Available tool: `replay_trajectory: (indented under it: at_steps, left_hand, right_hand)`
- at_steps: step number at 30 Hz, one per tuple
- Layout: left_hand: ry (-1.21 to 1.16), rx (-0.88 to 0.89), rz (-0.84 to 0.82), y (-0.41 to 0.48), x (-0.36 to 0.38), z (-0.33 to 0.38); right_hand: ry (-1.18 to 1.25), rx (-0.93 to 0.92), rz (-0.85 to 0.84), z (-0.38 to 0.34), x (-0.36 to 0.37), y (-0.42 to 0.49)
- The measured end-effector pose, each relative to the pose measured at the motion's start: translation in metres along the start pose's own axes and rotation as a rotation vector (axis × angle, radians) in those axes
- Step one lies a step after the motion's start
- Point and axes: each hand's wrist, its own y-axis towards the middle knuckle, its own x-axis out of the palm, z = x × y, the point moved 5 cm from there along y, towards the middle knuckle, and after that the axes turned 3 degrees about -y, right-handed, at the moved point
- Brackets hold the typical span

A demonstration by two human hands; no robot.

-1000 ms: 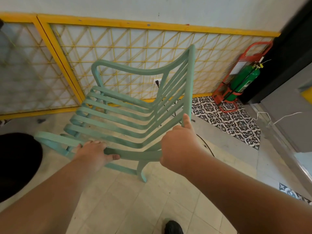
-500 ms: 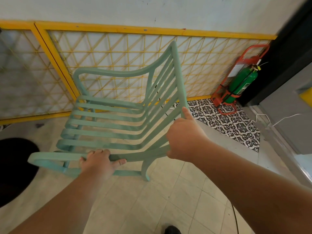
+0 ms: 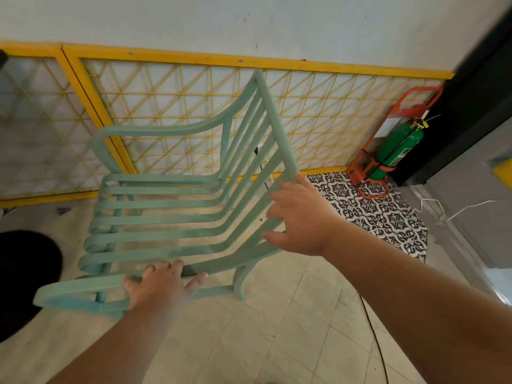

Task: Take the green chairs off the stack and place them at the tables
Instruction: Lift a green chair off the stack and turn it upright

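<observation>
A pale green slatted chair (image 3: 155, 131) stands on the tiled floor in front of me, its backrest to the right and its seat facing left. My left hand (image 3: 160, 284) lies over the near armrest, fingers curled on it and thumb stretched out. At the lower end of the backrest's edge rail is my right hand (image 3: 299, 220), its fingers spread apart and only lightly touching the rail. No stack of chairs and no table top can be made out.
A yellow lattice fence (image 3: 194, 106) runs along the wall just behind the chair. A green fire extinguisher (image 3: 399, 151) in a red stand sits at the right, by patterned tiles (image 3: 374, 212). A dark round object (image 3: 25, 273) lies at the left. Cables (image 3: 374, 328) cross the floor.
The chair has swung left and come down to the floor. My right hand has opened from its grip on the backrest. My left hand stays on the armrest.
</observation>
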Motion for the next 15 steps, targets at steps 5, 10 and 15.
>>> replay_trajectory:
  at_steps: [5, 10, 15]
  left_hand:
    - [-0.046, 0.074, 0.075, -0.009, -0.003, -0.005]
    - [-0.056, 0.027, 0.042, -0.003, -0.004, -0.023]
    - [0.024, -0.109, -0.062, 0.022, -0.01, -0.075]
  right_hand:
    - [0.762, 0.514, 0.441, 0.021, -0.006, -0.023]
    - [0.987, 0.767, 0.415, 0.021, 0.017, -0.037]
    - [0.695, 0.64, 0.35, 0.011, 0.021, -0.03]
